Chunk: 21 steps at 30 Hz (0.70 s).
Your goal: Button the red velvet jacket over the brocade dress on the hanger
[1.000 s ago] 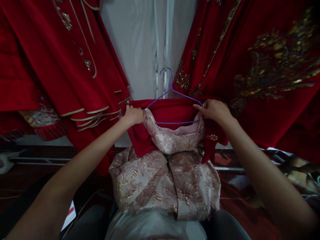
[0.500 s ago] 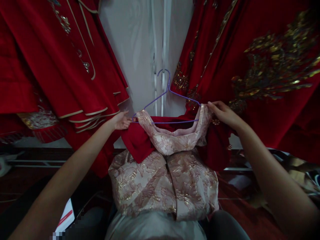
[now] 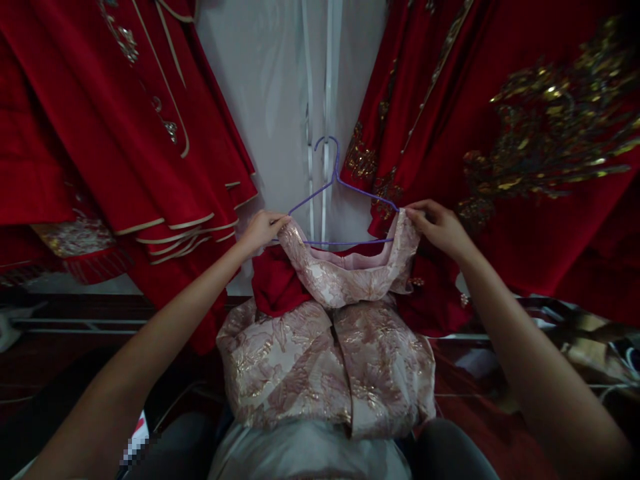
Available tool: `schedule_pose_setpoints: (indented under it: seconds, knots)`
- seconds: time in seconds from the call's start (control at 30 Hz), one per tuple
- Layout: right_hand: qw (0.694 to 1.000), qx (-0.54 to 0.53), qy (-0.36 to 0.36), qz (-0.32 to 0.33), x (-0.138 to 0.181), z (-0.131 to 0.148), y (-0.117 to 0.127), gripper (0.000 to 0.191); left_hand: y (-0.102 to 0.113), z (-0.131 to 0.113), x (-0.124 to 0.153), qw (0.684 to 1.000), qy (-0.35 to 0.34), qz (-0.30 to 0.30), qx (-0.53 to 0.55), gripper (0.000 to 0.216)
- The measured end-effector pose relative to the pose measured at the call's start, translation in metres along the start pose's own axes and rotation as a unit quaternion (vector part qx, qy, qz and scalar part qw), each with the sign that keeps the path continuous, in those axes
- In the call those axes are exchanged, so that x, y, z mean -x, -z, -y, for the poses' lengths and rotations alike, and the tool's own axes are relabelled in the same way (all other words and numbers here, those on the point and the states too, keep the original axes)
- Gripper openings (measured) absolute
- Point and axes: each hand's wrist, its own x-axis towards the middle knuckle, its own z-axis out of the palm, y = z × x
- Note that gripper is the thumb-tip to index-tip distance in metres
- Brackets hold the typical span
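A pale pink and gold brocade dress (image 3: 295, 363) lies over my lap, its neckline part spread across a purple wire hanger (image 3: 314, 197). My left hand (image 3: 264, 230) pinches the left shoulder strap at the hanger's end. On the other side, my right hand (image 3: 440, 227) grips the right shoulder strap between thumb and fingers. The hanger's hook points upward, and its lower bar shows through the neck opening. Dark red cloth (image 3: 280, 283) bunches beside and behind the upper part of the dress, below my left hand.
Red garments with pale piping (image 3: 185, 180) hang at the left. Red garments with gold sequin embroidery (image 3: 545, 133) hang at the right. A pale panel (image 3: 260, 87) stands behind. A phone (image 3: 139, 433) lies by my left leg, and assorted items (image 3: 595, 360) clutter the lower right.
My left hand has moved right and up, from the hanger's lower left corner to the left strap, closing on it. The red cloth has slipped lower behind the neckline.
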Motion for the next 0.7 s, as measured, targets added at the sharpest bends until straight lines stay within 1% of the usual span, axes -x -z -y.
schedule_pose_setpoints:
  seconds: [0.1, 0.17, 0.23, 0.3, 0.33, 0.37, 0.43, 0.5, 0.53, 0.6, 0.63, 0.7]
  knots:
    - [0.998, -0.031, -0.036, -0.039, -0.001, -0.006, -0.003, 0.022, 0.001, 0.009, 0.002, 0.999, -0.022, -0.029, 0.031, 0.038]
    - [0.992, -0.045, -0.081, -0.082, 0.001, -0.014, -0.001, 0.020, 0.002, 0.014, 0.003, 0.996, 0.000, -0.028, 0.083, 0.042]
    - [0.981, -0.042, -0.147, -0.120, 0.008, -0.026, 0.002, 0.016, 0.003, 0.018, 0.007, 0.991, 0.030, -0.022, 0.130, 0.048]
    - [0.965, -0.039, -0.219, -0.135, 0.023, -0.040, 0.006, 0.010, 0.003, 0.025, 0.016, 0.988, 0.050, -0.036, 0.140, 0.050]
    - [0.961, -0.045, -0.241, -0.126, 0.032, -0.047, 0.008, 0.009, 0.002, 0.030, 0.022, 0.989, 0.059, -0.042, 0.130, 0.050]
    - [0.959, -0.054, -0.256, -0.112, 0.041, -0.052, 0.010, 0.008, 0.001, 0.035, 0.030, 0.990, 0.072, -0.043, 0.116, 0.049]
    - [0.955, -0.087, -0.276, -0.065, 0.058, -0.057, 0.012, 0.009, -0.002, 0.045, 0.050, 0.991, 0.105, -0.010, 0.085, 0.049]
    - [0.951, -0.135, -0.277, 0.006, 0.069, -0.051, 0.014, 0.017, -0.005, 0.051, 0.069, 0.987, 0.125, 0.065, 0.080, 0.049]
    - [0.949, -0.155, -0.269, 0.049, 0.072, -0.045, 0.015, 0.022, -0.006, 0.049, 0.077, 0.985, 0.125, 0.093, 0.081, 0.049]
    - [0.945, -0.181, -0.239, 0.135, 0.073, -0.026, 0.015, 0.032, -0.006, 0.036, 0.086, 0.984, 0.095, 0.126, 0.086, 0.046]
    - [0.943, -0.184, -0.218, 0.172, 0.072, -0.014, 0.014, 0.034, -0.005, 0.025, 0.086, 0.985, 0.067, 0.133, 0.086, 0.044]
    - [0.939, -0.200, -0.178, 0.217, 0.069, 0.008, 0.012, 0.036, -0.002, -0.007, 0.079, 0.987, -0.013, 0.134, 0.084, 0.039]
